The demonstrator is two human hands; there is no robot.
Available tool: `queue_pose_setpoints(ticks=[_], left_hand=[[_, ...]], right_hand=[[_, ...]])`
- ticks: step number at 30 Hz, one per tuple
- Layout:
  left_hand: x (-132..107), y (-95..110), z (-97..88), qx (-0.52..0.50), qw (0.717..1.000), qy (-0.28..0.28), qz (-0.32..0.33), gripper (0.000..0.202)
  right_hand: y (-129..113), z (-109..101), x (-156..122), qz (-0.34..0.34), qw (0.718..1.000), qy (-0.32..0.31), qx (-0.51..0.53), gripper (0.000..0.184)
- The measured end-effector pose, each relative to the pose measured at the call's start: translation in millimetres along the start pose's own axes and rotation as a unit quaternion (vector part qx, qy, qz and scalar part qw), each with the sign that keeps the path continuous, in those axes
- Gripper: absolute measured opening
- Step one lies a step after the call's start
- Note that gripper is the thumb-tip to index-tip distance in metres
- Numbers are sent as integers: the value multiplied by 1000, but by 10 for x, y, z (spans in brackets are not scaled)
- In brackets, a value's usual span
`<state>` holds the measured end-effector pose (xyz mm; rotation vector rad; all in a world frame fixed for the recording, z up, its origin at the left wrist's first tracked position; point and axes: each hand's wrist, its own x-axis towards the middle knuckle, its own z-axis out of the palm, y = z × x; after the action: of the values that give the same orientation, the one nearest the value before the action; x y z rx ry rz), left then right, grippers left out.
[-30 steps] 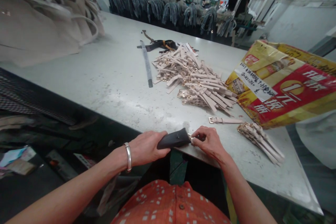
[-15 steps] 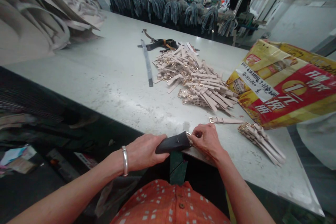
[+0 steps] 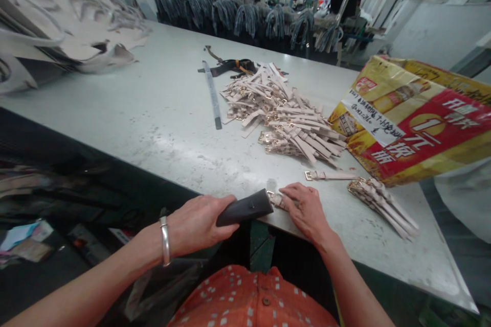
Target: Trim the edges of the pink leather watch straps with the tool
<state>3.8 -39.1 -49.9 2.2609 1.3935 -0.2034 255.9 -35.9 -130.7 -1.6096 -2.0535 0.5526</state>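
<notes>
My left hand (image 3: 197, 225) grips a dark grey wedge-shaped block (image 3: 245, 208) at the table's front edge, with a silver bangle (image 3: 164, 241) on that wrist. My right hand (image 3: 305, 212) lies over a pale strap (image 3: 276, 200) whose gold buckle end sits against the block's tip. Beyond my hands, a large heap of pale buckled straps (image 3: 286, 117) lies on the white table (image 3: 153, 127). A single strap (image 3: 330, 176) and a smaller bundle (image 3: 381, 207) lie to the right.
A printed red-and-yellow woven sack (image 3: 416, 122) sits at the table's right. A grey bar (image 3: 212, 94) and a black belt (image 3: 230, 65) lie behind the heap. Pale bags (image 3: 65, 25) are at the far left. Dark hanging straps and distant workers fill the background.
My right hand has flattened from pinching the buckle end to lying over the strap. The dark block has shifted slightly left, and the pale bags at the far left have moved.
</notes>
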Motion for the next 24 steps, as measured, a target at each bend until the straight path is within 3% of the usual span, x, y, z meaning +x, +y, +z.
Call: queue_pose_setpoints(ticks=[9,15,24], left_hand=[[305,141,-124,77,992,-28,94,21],[376,44,-241,79,994,-35,63,21],[408,147,-204,110,989,-41,90,21]], right_hand=[[146,57,-189,-29,1000,9,9,22],[228,57,-157,-49,998,8,28,21],[220,64,-162,-52,998,17,36,20]])
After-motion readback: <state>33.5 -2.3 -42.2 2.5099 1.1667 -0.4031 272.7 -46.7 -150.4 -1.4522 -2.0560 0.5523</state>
